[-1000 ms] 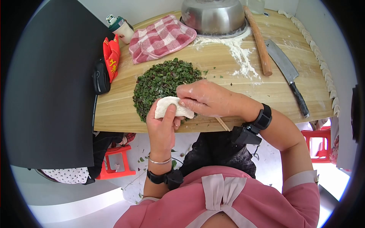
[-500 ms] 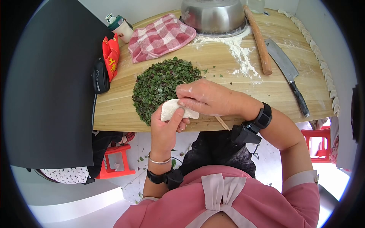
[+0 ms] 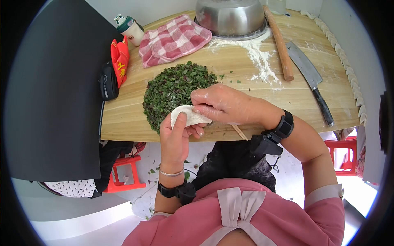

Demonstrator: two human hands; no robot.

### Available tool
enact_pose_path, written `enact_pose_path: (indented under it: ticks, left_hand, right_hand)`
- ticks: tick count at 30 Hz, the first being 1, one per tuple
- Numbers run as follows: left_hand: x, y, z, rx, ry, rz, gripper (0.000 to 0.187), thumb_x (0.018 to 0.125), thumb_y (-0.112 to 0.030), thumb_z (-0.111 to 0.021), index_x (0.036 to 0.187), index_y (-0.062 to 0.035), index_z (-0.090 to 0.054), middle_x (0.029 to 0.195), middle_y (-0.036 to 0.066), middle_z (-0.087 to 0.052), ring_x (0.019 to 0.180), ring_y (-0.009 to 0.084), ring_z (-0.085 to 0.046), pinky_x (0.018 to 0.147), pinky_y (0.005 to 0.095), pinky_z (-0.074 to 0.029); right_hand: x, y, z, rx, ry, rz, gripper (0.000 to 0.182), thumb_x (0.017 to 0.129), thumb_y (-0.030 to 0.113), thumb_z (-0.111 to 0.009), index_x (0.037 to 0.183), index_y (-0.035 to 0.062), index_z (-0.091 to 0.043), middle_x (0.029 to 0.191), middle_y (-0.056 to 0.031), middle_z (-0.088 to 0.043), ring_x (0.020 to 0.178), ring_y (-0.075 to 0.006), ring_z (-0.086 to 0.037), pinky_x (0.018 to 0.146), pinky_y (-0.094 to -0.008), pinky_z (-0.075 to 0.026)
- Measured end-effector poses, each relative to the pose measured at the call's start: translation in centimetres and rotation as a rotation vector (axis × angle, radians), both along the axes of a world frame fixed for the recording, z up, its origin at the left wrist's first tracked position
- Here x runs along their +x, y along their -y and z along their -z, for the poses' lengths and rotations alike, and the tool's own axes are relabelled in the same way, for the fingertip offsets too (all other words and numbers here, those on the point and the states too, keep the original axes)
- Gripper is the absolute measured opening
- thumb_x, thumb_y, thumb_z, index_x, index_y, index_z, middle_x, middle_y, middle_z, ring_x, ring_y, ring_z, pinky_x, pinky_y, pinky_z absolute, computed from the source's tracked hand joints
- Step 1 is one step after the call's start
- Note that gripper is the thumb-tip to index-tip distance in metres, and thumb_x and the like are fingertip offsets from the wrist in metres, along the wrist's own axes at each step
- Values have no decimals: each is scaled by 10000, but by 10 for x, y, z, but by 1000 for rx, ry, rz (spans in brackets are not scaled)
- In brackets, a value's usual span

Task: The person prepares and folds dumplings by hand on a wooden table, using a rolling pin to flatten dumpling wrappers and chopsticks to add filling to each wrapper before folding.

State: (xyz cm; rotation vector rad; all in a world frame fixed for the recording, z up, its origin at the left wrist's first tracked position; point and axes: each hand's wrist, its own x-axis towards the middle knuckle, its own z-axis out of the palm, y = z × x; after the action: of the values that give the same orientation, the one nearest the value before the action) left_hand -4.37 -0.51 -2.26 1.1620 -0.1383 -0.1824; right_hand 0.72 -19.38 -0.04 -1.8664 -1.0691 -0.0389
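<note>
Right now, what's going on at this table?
The person's left hand and right hand together hold a folded piece of white dough, near a heap of chopped greens. Beyond lie scattered flour, a rolling pin and a cleaver. A row of dough pieces lines the table's right edge.

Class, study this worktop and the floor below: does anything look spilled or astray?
Yes: loose white powder lies scattered beside the rolling pin, outside any container, and green leaf bits lie on the floor, off the table.
</note>
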Motion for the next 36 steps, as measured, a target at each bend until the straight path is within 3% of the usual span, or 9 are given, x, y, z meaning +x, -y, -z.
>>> enact_pose_path:
  ticks: [5,8,12,18,21,30,33,35,36]
  left_hand:
    - [0,1,0,3,32,3,255,978,-213,-500,1051,19,-578,868,157,-679,639,147,-623,549,241,-495]
    - [1,1,-2,-3,23,-32,255,979,-211,-497,1054,18,-579,875,162,-680,639,149,-624,551,239,-495]
    - [0,3,-3,36,23,-45,303,984,-274,-484,1082,0,-569,848,149,-679,615,147,-617,521,218,-481]
    - [1,-1,-3,44,-20,16,370,1008,-311,-421,1068,18,-581,864,175,-686,632,151,-629,534,231,-493]
    - [2,2,-4,50,-29,-81,369,1012,-317,-399,1080,1,-575,849,163,-683,591,145,-607,500,218,-466]
    - [2,1,-4,41,-25,-103,404,1014,-346,-373,1125,-2,-552,876,155,-676,621,138,-593,513,213,-455]
    - [1,2,-3,-60,-12,-53,309,995,-249,-444,1158,0,-530,866,132,-663,637,132,-583,527,209,-447]
    - [-1,8,-3,166,117,-178,250,919,-73,-572,1145,28,-534,882,99,-662,683,90,-599,547,201,-468]
    - [-1,13,-2,167,118,-179,250,919,-73,-572,1145,28,-534,882,99,-662,683,90,-599,547,201,-468]
  right_hand:
    - [-2,1,-6,-60,36,73,231,956,187,-492,823,-1,-475,713,-172,-479,682,-369,-514,609,-426,-402]
    - [-1,3,-7,50,-69,22,223,955,185,-497,826,5,-471,716,-170,-476,683,-369,-509,603,-423,-401]
    - [-1,3,-5,-4,-71,-4,235,958,197,-494,822,6,-475,721,-173,-474,681,-375,-501,603,-420,-400]
    - [-1,1,-4,-23,48,48,224,962,193,-485,840,6,-482,724,-176,-473,688,-379,-505,608,-426,-403]
    - [1,2,-1,-14,-53,65,212,962,187,-481,849,7,-482,727,-178,-475,689,-383,-506,607,-430,-402]
    - [0,-2,-1,14,67,87,165,937,155,-509,850,17,-481,719,-174,-483,675,-379,-508,593,-428,-399]
    - [-2,-1,-4,46,71,140,176,925,162,-522,838,16,-475,694,-171,-470,658,-376,-497,583,-422,-394]
    - [-2,-1,-5,55,49,184,207,928,179,-515,817,10,-469,679,-172,-461,643,-375,-484,577,-418,-389]
    - [-2,-1,-5,55,49,183,207,928,179,-515,817,10,-469,679,-172,-461,643,-375,-484,577,-418,-389]
